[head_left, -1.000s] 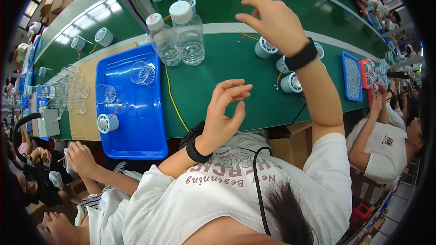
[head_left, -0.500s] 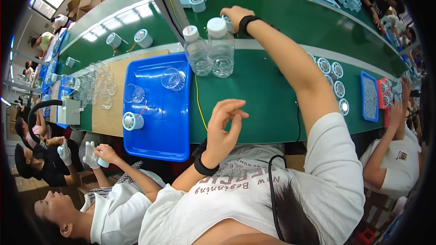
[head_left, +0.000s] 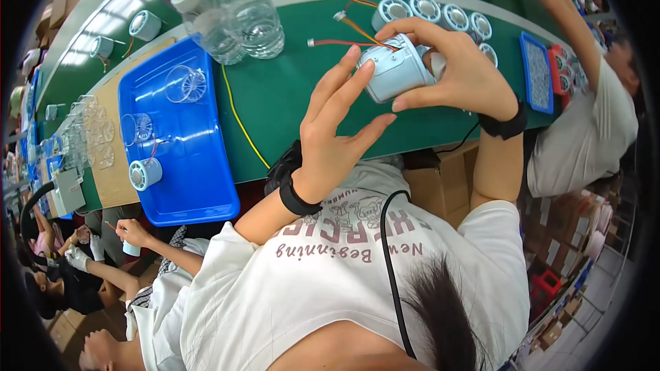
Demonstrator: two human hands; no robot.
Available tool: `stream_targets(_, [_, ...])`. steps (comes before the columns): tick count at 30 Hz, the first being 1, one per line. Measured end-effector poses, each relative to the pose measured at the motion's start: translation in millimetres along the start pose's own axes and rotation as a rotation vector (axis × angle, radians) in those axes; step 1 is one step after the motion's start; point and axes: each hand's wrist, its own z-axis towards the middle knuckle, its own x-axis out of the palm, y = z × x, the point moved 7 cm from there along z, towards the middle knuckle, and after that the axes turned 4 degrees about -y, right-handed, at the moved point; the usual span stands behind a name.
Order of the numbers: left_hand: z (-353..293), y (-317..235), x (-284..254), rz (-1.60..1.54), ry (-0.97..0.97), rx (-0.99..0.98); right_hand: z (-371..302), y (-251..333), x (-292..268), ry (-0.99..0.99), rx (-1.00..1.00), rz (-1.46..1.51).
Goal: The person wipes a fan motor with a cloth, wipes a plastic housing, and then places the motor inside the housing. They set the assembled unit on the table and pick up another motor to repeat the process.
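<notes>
My right hand grips a pale blue round fan housing just above the green table. Red and orange wires trail from the housing to the left. My left hand is raised beside it with fingers spread, and its fingertips touch the housing's left side without closing on it. Both wrists wear black bands.
A blue tray at my left holds clear fan blades and one pale housing. Two clear bottles stand behind it. A row of pale housings and a small blue tray lie far right. Other people work on both sides.
My right hand reached out to the far row, then came back toward me with a housing in it. My left hand rose to meet the housing.
</notes>
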Motion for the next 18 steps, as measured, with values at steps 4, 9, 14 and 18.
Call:
stream_targets(4, [-10, 9, 18, -0.157, 0.082, -0.105, -26, -26, 9, -0.011, 0.08, 0.096])
stream_targets(9, [-11, 15, 27, -0.671, 0.05, -0.54, -45, -21, 2, -0.115, -0.031, 0.209])
stream_targets(14, [-19, 19, 30, -0.894, 0.142, -0.813, -48, -33, 7, -0.006, -0.052, 0.209])
stream_targets(18, [-27, 24, 30, -0.827, 0.206, -0.88, -46, -41, 15, 0.037, 0.04, 0.273])
